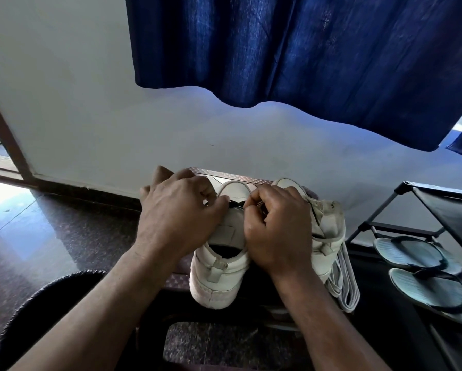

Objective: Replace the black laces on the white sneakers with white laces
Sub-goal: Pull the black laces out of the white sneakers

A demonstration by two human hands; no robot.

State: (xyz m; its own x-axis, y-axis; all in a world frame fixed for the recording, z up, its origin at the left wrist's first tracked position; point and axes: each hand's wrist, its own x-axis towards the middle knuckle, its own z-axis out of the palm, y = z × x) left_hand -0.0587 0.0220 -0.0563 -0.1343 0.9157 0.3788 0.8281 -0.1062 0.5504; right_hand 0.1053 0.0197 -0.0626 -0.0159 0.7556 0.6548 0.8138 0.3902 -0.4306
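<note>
daylight enters from the left of the frame, where the polished floor [2,194] shows a strong white glare. a second bright patch is at the right edge, behind the blue curtain [304,49]. the wall [77,89] is lit evenly, with a bluish cast. the lower part of the frame is dim and loses detail. the black lace [236,204] at the centre looks a little soft. the door frame [8,137] at the left edge leans from the wide-angle distortion.

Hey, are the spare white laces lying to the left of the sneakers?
No, the white laces lie bundled to the right of the white sneakers.
</note>
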